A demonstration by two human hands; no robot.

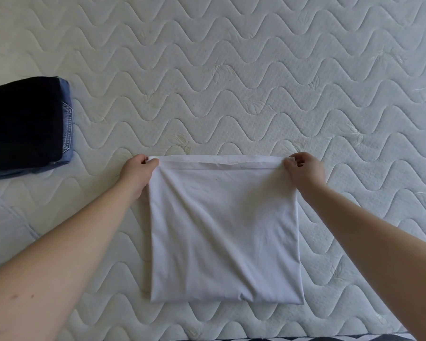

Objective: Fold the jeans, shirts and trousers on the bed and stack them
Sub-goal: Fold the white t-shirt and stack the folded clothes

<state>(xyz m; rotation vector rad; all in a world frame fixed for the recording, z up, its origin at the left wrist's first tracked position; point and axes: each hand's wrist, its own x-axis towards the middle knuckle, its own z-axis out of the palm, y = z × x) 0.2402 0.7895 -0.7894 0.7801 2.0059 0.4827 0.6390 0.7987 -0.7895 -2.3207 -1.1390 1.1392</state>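
A white shirt (224,232) lies folded into a rough square on the quilted mattress (231,82), its near fold close to the bed's front edge. My left hand (137,172) pinches the far left corner of its hemmed top edge. My right hand (305,168) pinches the far right corner, so the hem is stretched straight between them. A stack of folded clothes sits at the far left: a dark navy garment (22,124) on top of blue jeans (68,124).
A pale blue quilted cover (5,225) lies at the left edge below the stack. A dark patterned strip (330,338) shows along the bottom edge of the view. Bare mattress stretches beyond and to the right of the shirt.
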